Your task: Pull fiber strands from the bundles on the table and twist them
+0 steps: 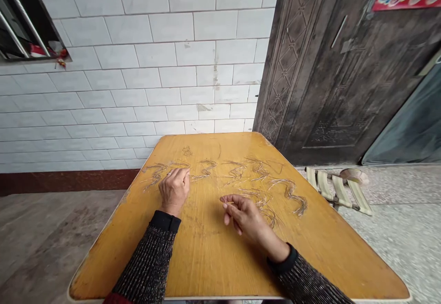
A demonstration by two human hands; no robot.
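Observation:
My left hand (174, 188) is closed, knuckles up, over the left part of the table beside a bundle of thin bent wires (157, 171). Whatever its fingers hold is hidden under it. Thumb and forefinger of my right hand (243, 212) pinch a thin wire (223, 198), whose faint line runs up and away from the fingertips. Partly behind that hand lies a loose heap of wires (268, 212). Farther right rests a thicker wavy bundle (292, 194). More zigzag bundles, such as one in the middle (208, 168) and another (260, 168), lie in a row across the table.
The yellow wooden table (206, 267) stands near a white tiled wall (193, 28). A small coil of wire (186, 151) lies near its far edge. To the right are a dark carved door (330, 88) and a low seat with pale straps (339, 189) on the floor.

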